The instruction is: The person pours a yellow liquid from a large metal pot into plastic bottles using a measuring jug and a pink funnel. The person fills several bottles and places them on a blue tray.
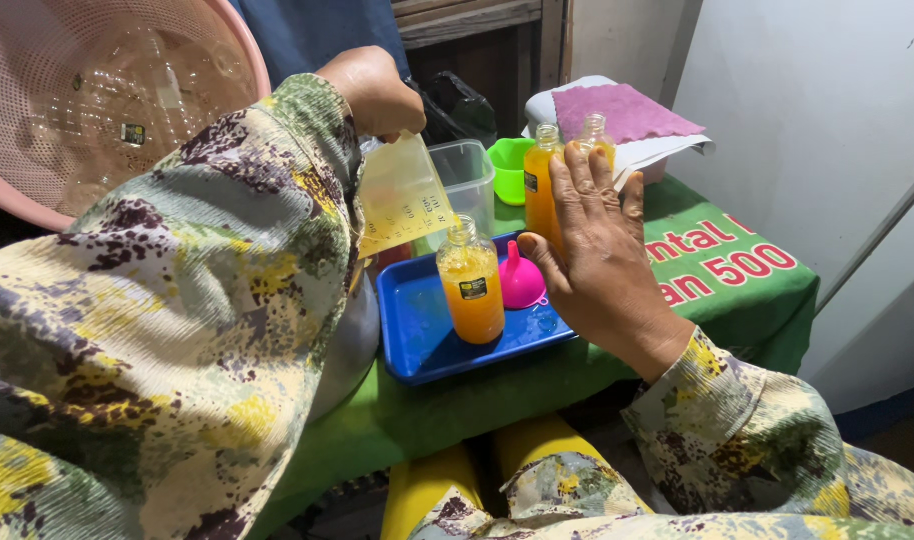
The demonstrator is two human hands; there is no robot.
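Fingers of the left hand [377, 92] pinch the top edge of a clear measuring jug [402, 197], tinted yellow, tilted with its spout hanging just above the mouth of a small bottle [471, 282] of orange liquid. That bottle stands upright and uncapped on a blue tray [422, 335], with a pink funnel [520, 280] lying on the tray just beside it. The right hand [599, 255] is wrapped, fingers spread, around a second orange-filled bottle [540, 185] at the tray's far edge; a third bottle [597, 135] shows just behind the fingertips, mostly hidden.

Judging from the tilted jug and the nearly full bottle beneath it, the work looks like a filling step close to its end for this bottle. Any further pour would call for a slow, slight tilt, since the neck is narrow and the funnel is not in it; the right hand's bottle would need steadying upright.

The tray sits on a table under a green cloth [757, 300] printed in red. Behind it stand a clear plastic tub [469, 175], a bright green cup [508, 165] and a pale container with a purple cloth [622, 110] on top. A pink mesh basket [97, 90] fills the upper left; a pale wall [827, 120] rises at right.
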